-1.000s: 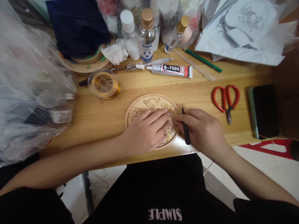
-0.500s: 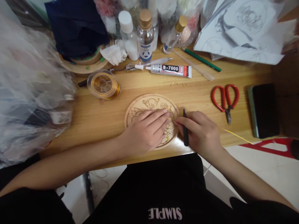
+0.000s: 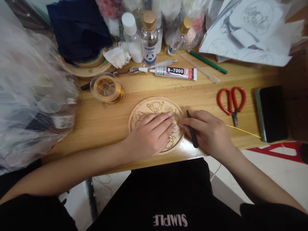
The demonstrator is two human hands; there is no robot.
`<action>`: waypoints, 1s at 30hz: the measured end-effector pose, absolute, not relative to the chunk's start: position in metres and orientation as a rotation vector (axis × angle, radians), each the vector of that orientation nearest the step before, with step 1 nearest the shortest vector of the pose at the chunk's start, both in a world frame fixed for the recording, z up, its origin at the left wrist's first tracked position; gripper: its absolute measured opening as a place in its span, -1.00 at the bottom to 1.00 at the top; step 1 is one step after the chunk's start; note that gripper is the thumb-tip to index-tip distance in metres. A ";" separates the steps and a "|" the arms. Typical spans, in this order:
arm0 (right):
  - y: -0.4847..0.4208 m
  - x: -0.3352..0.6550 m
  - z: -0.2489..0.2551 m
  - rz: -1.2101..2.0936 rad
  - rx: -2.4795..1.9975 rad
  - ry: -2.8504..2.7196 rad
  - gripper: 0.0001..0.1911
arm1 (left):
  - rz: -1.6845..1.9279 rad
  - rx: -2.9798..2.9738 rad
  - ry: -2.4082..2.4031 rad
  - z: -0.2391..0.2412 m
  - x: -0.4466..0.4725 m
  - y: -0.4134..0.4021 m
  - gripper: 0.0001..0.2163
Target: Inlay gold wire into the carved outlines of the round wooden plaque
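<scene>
The left hand (image 3: pixel 152 134) lies flat, fingers extended, on the wooden disc (image 3: pixel 141 107). The right hand (image 3: pixel 209 130), curled round black tweezers (image 3: pixel 193 137), apparently positions gold wire (image 3: pixel 243 130); next calls for steady pinching.

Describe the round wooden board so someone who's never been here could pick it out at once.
On the wooden table, look toward the edge nearest the person. There, the left hand lies over the round wooden board, with the right hand at its right side. The board's pale face carries gold-coloured wire curls, unlike the clear spool farther off to the left.
</scene>
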State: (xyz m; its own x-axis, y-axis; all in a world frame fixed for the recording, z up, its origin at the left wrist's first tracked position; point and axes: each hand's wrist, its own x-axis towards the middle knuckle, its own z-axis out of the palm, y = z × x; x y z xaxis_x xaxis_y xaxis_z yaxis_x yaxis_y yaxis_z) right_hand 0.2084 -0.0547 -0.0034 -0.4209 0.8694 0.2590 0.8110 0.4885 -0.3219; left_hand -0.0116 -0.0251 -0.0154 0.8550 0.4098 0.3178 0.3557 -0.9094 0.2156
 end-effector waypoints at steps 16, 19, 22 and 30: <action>-0.055 0.208 -0.002 0.119 -1.383 -2.407 -0.88 | 0.506 2.893 0.604 -0.015 -0.010 -0.025 -0.72; -0.057 0.206 -0.002 0.119 -1.400 -2.407 -0.87 | 0.509 2.900 0.604 -0.015 -0.010 -0.025 -0.72; -0.060 0.206 -0.003 0.149 -1.425 -2.407 -0.85 | 0.513 2.911 0.608 -0.015 -0.010 -0.025 -0.71; -0.064 0.203 -0.005 0.172 -1.488 -2.365 -0.82 | 0.504 2.934 0.607 -0.015 -0.010 -0.025 -0.72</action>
State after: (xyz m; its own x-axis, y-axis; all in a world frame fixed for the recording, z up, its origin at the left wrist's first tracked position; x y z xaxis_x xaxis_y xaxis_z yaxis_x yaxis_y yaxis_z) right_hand 0.2032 -0.0644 -0.0047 -0.3934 0.8928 0.2193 0.8516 0.4438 -0.2791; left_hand -0.0097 -0.0254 -0.0152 0.8654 0.4020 0.2991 0.3679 -0.9151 0.1654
